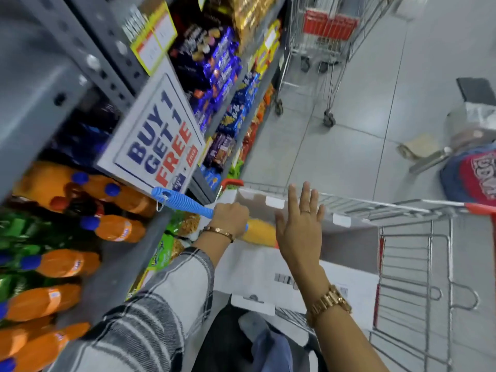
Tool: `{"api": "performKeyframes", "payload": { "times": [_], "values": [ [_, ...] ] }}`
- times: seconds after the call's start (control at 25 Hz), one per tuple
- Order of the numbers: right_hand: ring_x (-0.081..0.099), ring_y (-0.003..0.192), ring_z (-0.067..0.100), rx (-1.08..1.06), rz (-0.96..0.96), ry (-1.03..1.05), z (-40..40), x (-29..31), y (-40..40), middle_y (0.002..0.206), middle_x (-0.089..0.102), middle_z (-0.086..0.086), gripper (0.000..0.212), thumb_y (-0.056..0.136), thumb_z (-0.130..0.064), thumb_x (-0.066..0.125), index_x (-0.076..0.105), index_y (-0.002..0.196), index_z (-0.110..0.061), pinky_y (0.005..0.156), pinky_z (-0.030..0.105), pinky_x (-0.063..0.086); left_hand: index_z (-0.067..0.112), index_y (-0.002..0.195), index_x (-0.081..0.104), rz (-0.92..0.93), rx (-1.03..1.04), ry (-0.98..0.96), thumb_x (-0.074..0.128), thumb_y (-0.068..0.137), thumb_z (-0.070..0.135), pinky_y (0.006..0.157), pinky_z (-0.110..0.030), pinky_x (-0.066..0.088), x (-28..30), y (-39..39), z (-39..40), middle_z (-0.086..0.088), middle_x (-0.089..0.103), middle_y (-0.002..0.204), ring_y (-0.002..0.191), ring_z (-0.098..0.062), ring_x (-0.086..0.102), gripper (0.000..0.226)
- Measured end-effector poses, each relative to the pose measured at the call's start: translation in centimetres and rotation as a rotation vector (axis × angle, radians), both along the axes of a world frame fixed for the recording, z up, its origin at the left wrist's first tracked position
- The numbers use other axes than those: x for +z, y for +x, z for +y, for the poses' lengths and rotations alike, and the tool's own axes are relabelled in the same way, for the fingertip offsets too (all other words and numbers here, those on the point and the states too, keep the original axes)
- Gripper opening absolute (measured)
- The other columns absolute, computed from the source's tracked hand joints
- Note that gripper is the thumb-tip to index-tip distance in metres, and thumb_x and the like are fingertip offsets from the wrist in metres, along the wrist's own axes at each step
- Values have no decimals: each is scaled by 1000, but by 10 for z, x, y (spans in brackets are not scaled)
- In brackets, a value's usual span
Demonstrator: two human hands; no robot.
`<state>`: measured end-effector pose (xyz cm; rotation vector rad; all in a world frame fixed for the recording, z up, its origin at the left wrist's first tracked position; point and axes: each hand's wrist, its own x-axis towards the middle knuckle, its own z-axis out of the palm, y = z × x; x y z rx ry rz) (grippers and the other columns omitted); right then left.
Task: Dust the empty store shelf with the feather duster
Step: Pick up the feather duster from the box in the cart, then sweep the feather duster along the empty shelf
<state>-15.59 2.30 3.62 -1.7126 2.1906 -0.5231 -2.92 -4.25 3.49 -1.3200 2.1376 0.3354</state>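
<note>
My left hand (pixel 231 217) is closed around the blue ribbed handle of the feather duster (pixel 182 201), whose handle end points left toward the shelf. The duster's yellow-orange head (pixel 259 232) pokes out to the right of my fist, above a white cardboard box. My right hand (pixel 300 226) hovers open with fingers spread over that box, holding nothing. The grey metal store shelf (pixel 115 269) runs along the left, stocked with orange soda bottles (pixel 118 228). No empty shelf section is visible from here.
A white cardboard box (pixel 268 275) sits in a wire shopping cart (pixel 418 248) in front of me. A "Buy 1 Get 1 Free" sign (pixel 158 146) hangs on the shelf. Snack packs (pixel 222 73) fill farther shelves. Another cart (pixel 319 52) stands down the aisle. Bags (pixel 472 170) lie at right.
</note>
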Motion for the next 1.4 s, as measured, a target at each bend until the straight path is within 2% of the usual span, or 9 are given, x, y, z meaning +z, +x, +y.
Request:
{"api": "performKeyframes", "payload": {
  "times": [0.12,0.28,0.48,0.6,0.72,0.88,1.04,1.24,1.4],
  "values": [
    [13,138,39,24,-10,-90,1,46,12,150,17,21,59,89,-17,55,27,140,-9,111,53,11,10,91,67,94,0,-127,55,82,27,74,-33,49,73,6,-1,-10,70,99,90,-30,66,23],
    [22,134,43,8,-9,-237,1,115,14,146,26,24,56,86,-16,62,37,135,-7,107,58,18,12,85,68,139,-69,-402,54,81,56,58,-30,34,177,19,3,-7,71,83,78,-26,66,46],
    [19,136,41,-41,-75,-369,1,212,14,147,25,24,51,91,-20,54,35,136,-7,109,56,11,11,69,62,177,-79,-581,57,76,49,43,-23,17,324,33,29,-2,47,53,68,-27,65,39],
    [20,136,40,-9,-113,-545,0,286,34,147,26,24,52,90,-30,36,36,136,-7,109,54,12,16,47,38,205,-46,-707,60,73,47,43,-24,20,420,54,49,0,37,49,56,-29,59,46],
    [16,137,39,60,-198,-728,0,365,65,147,25,23,52,90,-30,30,35,137,-7,111,53,7,18,66,60,290,66,-863,60,72,45,54,-27,35,500,86,74,-3,62,68,69,-29,63,28],
    [16,137,39,198,-206,-941,9,459,119,147,25,23,51,92,-30,31,35,136,-5,110,55,4,22,77,73,300,188,-1140,60,72,46,56,-25,34,586,136,122,2,67,67,75,-26,67,29],
    [18,136,40,342,-240,-1128,37,528,192,146,28,24,50,95,-31,29,36,136,-5,109,57,8,23,81,76,370,358,-1322,63,73,46,60,-27,34,649,207,183,-2,74,81,81,-25,66,27],
    [25,134,40,636,-378,-1238,100,573,288,143,34,24,54,92,-35,29,38,134,-2,109,56,12,18,73,77,402,652,-1423,64,76,48,47,-20,31,692,296,275,0,65,63,64,-20,57,33],
    [48,117,36,875,-521,-1340,154,552,339,125,55,23,43,93,-29,39,54,119,2,99,50,41,18,71,76,349,817,-1498,64,77,49,43,-19,30,702,344,338,-5,66,59,53,-16,52,34]
  ]
}}
